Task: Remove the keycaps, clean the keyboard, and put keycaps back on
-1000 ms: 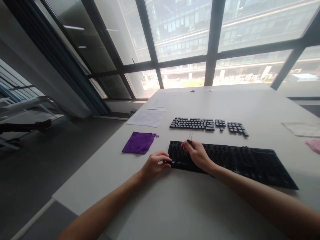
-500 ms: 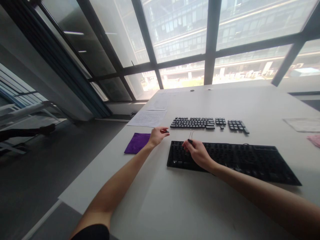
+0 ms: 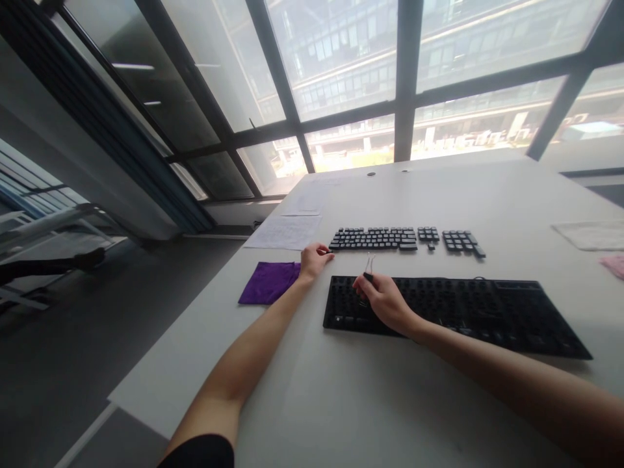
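Note:
My left hand (image 3: 314, 261) pinches a small black keycap (image 3: 328, 251) at the lower left corner of a laid-out block of keycaps (image 3: 373, 238). Over the left part of a black keyboard (image 3: 463, 312), my right hand (image 3: 383, 296) is closed round the dark handle of a wire keycap puller (image 3: 369, 276). The puller's thin metal wires point up and away from the hand. Most of the keyboard's upper rows show bare key positions; keys remain along its front edge. Smaller keycap groups (image 3: 457, 242) lie to the right of the main block.
A folded purple cloth (image 3: 266, 283) lies left of my left hand. Printed papers (image 3: 283, 232) are behind it near the table's left edge. At the far right are a clear flat bag (image 3: 589, 235) and something pink (image 3: 613, 265). Windows stand behind the white table (image 3: 302, 396).
My left hand has moved a little to the right and brought the keycap up to the laid-out block's corner. My right hand stays over the keyboard with the puller.

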Demonstrator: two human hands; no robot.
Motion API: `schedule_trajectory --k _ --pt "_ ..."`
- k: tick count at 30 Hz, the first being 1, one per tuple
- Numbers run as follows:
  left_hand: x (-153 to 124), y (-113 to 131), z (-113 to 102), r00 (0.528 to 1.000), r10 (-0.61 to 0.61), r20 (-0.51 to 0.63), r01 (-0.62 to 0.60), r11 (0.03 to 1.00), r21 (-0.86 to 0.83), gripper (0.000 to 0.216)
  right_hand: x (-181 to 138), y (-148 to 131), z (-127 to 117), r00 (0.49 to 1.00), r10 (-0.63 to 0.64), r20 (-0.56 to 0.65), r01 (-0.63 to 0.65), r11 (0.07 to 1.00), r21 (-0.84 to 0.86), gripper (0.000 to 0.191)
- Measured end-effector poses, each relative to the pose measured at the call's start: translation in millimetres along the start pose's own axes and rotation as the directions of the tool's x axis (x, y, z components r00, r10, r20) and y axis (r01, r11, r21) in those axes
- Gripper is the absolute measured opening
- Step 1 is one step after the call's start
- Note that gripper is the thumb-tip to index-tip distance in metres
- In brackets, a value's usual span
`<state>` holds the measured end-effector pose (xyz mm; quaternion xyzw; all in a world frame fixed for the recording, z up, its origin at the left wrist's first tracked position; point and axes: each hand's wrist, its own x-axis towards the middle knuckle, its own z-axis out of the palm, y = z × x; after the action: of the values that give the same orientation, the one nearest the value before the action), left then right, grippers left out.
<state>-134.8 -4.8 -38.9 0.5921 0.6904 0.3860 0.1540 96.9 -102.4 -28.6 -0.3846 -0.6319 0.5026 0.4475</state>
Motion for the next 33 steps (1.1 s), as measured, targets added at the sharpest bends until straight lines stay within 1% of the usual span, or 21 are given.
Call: schedule_trajectory --k 10,15,20,28,31,33 --pt "1 -2 4 0.999 0.021 -0.043 -0.024 0.997 -0.078 0.028 0 2 0 1.000 -0.008 0.018 0.008 1.000 -0.014 0.038" --pt "4 -5 6 0.998 0.045 -0.034 -0.049 0.993 -0.110 0.029 -1 1 -1 1.000 -0.008 0.022 0.008 1.000 -0.020 0.037" --pt "7 -9 8 0.997 0.073 -0.031 -0.077 0.987 -0.144 0.036 -1 -1 -1 0.999 -0.023 0.025 0.024 0.999 -0.023 0.037" --pt "7 -12 9 0.996 0.089 -0.032 -0.092 0.984 -0.154 0.038 -1 1 -1 1.000 -0.020 0.020 0.020 1.000 -0.017 0.036" --pt "8 -12 8 0.995 0.088 -0.034 -0.093 0.984 -0.154 0.040 -2 0 -1 1.000 -0.021 0.023 0.022 1.000 -0.016 0.036" --pt "7 -8 3 0.994 0.098 -0.043 -0.103 0.982 -0.157 0.043 -2 -1 -2 0.999 -0.023 0.024 0.023 1.000 -0.014 0.036"
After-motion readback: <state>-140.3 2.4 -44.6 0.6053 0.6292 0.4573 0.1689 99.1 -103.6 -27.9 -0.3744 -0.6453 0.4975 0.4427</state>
